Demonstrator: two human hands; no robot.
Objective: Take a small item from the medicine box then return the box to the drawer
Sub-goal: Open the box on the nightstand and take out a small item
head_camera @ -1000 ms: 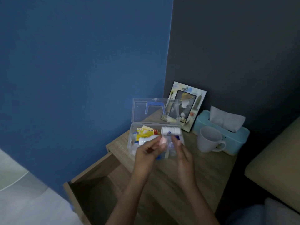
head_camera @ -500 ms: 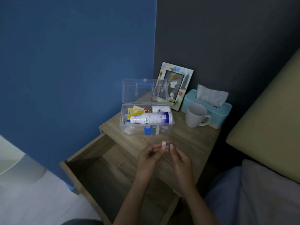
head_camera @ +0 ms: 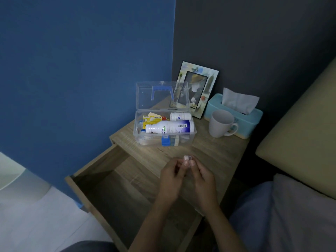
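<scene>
Fingertips (head_camera: 186, 163) of both hands were pressed together on a small pale item (head_camera: 187, 158), pinched between them above the nightstand's front edge; left hand (head_camera: 170, 179) and right hand (head_camera: 203, 177) touched at the tips, the other fingers curled. Nightstand (head_camera: 218, 155) — wood-grain top, set in the corner of blue and dark walls. Drawer (head_camera: 101, 180) — pulled out, interior in shadow. Medicine box (head_camera: 192, 137) — clear plastic, on the nightstand top behind the hands, lid (head_camera: 143, 97) standing upright with blue handle; it held a white bottle (head_camera: 169, 128) lying on its side, a smaller white container (head_camera: 180, 116) and a yellow packet (head_camera: 151, 119). Picture frame (head_camera: 198, 79) leaned against the wall behind the box. Tissue box (head_camera: 254, 120), teal, to the right. White mug (head_camera: 221, 124) just in front of the tissue box.
</scene>
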